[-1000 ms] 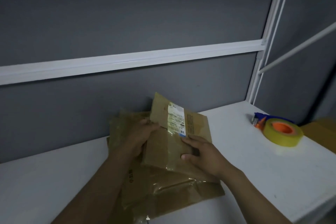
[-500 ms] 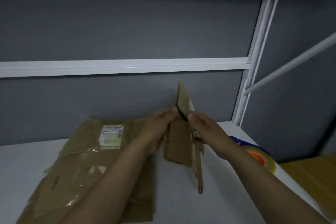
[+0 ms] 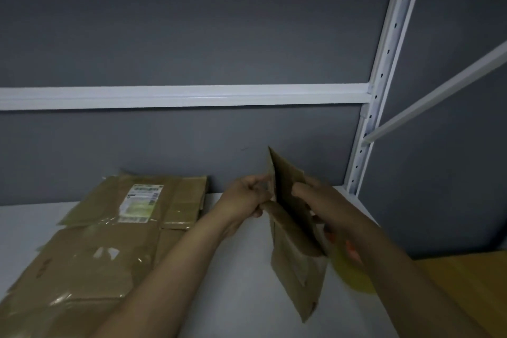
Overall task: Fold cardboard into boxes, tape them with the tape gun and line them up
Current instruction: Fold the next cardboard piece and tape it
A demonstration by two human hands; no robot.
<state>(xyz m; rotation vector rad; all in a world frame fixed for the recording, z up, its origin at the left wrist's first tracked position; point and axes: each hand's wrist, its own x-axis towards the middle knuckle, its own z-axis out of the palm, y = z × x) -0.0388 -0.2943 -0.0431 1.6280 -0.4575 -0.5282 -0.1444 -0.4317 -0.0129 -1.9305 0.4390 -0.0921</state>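
Fingers (image 3: pixel 259 186) of our left hand (image 3: pixel 242 202) and right hand (image 3: pixel 325 207) pinch the flattened carton (image 3: pixel 297 250); uneven pulling could tear it.

— What do the two hands hold?
— One flattened cardboard box (image 3: pixel 296 269), upright above the white shelf (image 3: pixel 233 291). The left hand (image 3: pixel 244 197) pinches its left side and the right hand (image 3: pixel 318 197) grips its right side.
— And beside them?
— At the left lies a stack of flat cardboard (image 3: pixel 96 261), with a shipping label (image 3: pixel 141 203) on one piece. A blurred yellow tape roll (image 3: pixel 348 274) shows behind the right forearm.
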